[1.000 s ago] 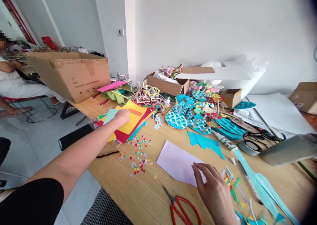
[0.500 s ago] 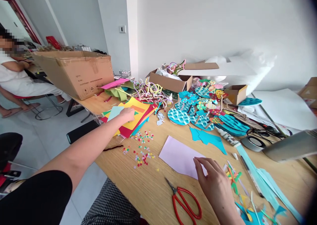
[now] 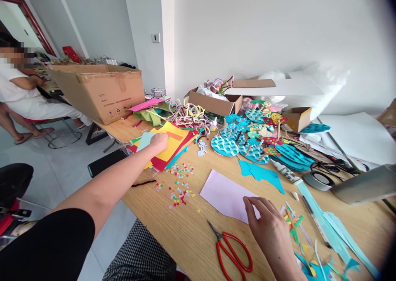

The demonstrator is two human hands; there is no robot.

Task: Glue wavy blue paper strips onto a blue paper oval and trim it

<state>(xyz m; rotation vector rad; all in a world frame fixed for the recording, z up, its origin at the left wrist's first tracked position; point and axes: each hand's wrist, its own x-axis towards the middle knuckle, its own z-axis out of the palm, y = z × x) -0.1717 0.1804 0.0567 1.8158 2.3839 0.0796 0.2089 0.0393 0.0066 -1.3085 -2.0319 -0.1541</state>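
My left hand (image 3: 159, 143) reaches out over a loose stack of coloured paper, its fingers closed on the yellow sheet (image 3: 168, 128); whatever they hold is hidden. A pale blue sheet (image 3: 144, 140) lies beside it, and red paper (image 3: 161, 164) shows underneath. Over the edge of a lilac sheet (image 3: 221, 190), my right hand (image 3: 269, 227) is closed, thumb and forefinger pinched together; anything between the tips is too small to make out. Red-handled scissors (image 3: 227, 248) lie in front of the lilac sheet, to the left of that hand.
Confetti (image 3: 181, 186) is scattered between the paper stack and lilac sheet. Blue paper pieces (image 3: 261, 174), a glue bottle (image 3: 286, 173), tape (image 3: 318, 179), and a pen (image 3: 317, 221) lie rightward. Behind are pipe cleaners (image 3: 188, 112) and cardboard boxes (image 3: 113, 95). A person (image 3: 21, 83) sits far left.
My left hand has closed further over the yellow paper, and the green scrap by its fingertips is no longer visible. My right hand keeps its pinch. The view has shifted slightly.
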